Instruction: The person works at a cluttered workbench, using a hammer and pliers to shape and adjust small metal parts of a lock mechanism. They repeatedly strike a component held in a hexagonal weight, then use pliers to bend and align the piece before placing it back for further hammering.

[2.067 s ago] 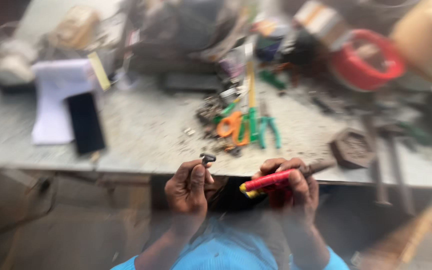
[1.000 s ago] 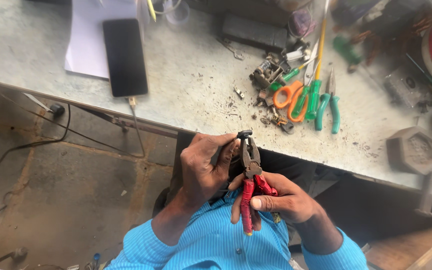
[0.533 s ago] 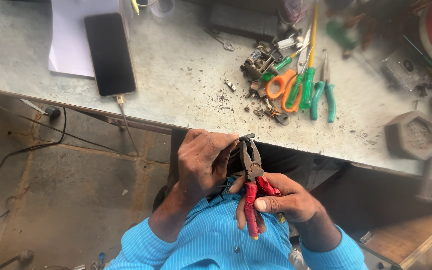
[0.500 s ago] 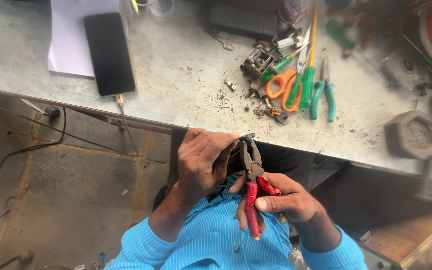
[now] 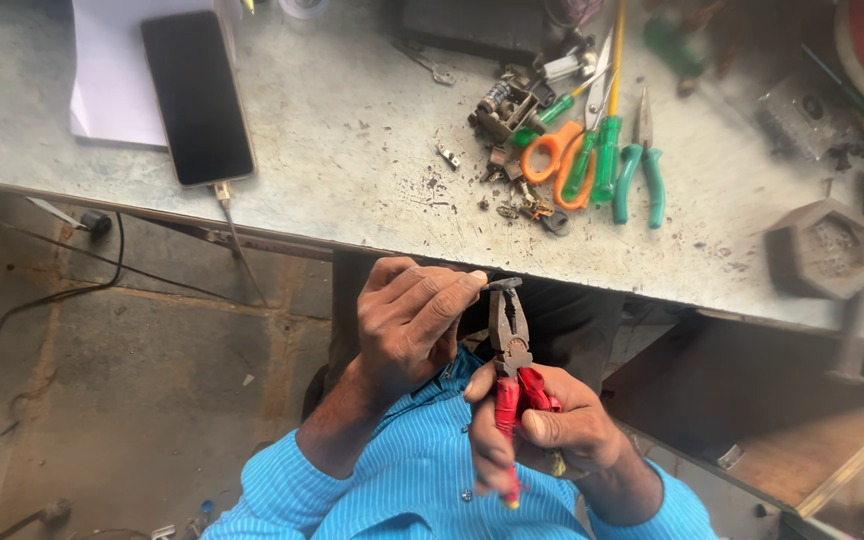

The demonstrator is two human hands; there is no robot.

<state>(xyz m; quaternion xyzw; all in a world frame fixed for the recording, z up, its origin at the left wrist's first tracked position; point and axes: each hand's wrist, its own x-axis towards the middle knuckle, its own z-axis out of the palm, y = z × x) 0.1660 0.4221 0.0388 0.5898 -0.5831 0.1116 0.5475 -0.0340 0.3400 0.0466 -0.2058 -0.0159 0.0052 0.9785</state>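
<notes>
head view: right hand (image 5: 552,430) was wrapped tight around the red handles of the steel combination pliers (image 5: 510,350), nose up, below the edge of the grey metal workbench (image 5: 352,150). left hand (image 5: 407,320) had fingers curled, fingertips pinched on a small dark metal part (image 5: 500,285) at the plier tips. on the bench: black phone (image 5: 197,95) on white paper (image 5: 112,70), orange-handled scissors (image 5: 557,160), green-handled pliers (image 5: 640,170).
</notes>
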